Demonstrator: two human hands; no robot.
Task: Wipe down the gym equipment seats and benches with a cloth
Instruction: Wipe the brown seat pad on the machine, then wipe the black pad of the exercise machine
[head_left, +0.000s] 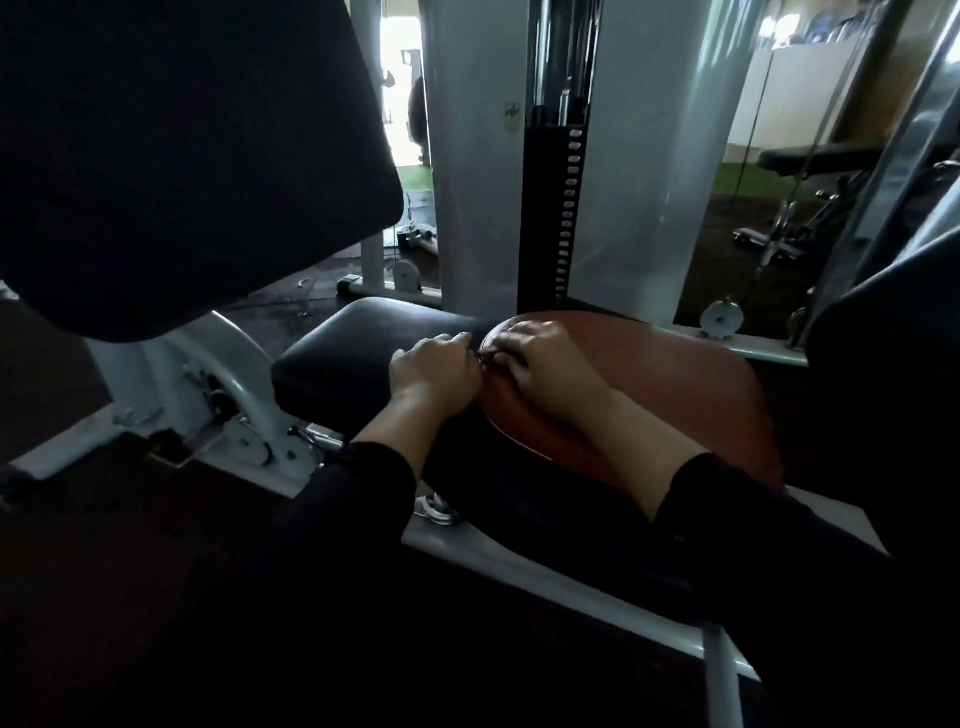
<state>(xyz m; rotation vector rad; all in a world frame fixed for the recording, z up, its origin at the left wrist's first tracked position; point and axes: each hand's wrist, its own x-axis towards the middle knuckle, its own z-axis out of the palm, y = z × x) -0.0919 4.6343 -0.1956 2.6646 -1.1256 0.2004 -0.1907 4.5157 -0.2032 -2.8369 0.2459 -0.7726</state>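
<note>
A reddish-brown cloth (649, 384) is spread over a black seat (363, 343). A black back pad (182, 156) is carried by a white frame (234, 374). Black sleeves (363, 488) are worn. The flooring (737, 182) seems green.

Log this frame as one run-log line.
stage: spreading reddish-brown cloth on black padded seat | left hand: pinches cloth edge | right hand: grips cloth edge | wiping: not yet

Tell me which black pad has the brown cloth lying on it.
The low seat pad, where both hands work. The brown cloth covers its right part; the big back pad up left is bare.
</note>
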